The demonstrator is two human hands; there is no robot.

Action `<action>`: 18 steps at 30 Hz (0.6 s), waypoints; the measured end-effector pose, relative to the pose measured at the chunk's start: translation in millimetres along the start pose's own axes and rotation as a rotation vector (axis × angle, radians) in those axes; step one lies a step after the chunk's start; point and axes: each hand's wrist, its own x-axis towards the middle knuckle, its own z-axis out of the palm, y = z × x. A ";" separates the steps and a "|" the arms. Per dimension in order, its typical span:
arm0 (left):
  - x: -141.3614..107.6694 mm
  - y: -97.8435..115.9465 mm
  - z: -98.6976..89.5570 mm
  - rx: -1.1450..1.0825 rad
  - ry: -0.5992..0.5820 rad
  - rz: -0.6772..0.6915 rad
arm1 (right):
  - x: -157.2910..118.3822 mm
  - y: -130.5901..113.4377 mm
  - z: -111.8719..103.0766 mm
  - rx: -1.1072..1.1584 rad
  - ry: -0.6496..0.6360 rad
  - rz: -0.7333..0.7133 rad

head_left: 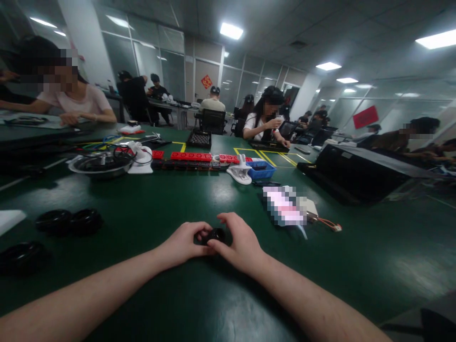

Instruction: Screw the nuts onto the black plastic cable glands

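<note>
Green table: the black piece (215, 236) is held close to its surface (149, 194), near the person, between the two hands.
Black rings: two side by side (85, 223) and a third nearer (24, 259) on the table's left, well apart from the hands, with neither hand on them.
Handling so far: one piece is taken up, which I judge to be mid-handling; nothing beside the hands shows as set down finished, and the three rings look left over.
Left hand: fingers and thumb (183, 241) closed about the piece's left side, holding it.
Right hand: thumb (240, 243) at the near side, forefinger arched above, a fairly narrow curl; whether it grips I cannot tell.
Piece's opening: dark and round, seemingly facing up and toward the right hand.
Piece's long axis: perhaps tilted leftward-down, but the blur leaves this uncertain.
</note>
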 end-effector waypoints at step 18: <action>-1.1 -13.1 5.1 0.344 0.107 0.097 | -3.5 -2.7 8.8 0.093 -0.012 -0.060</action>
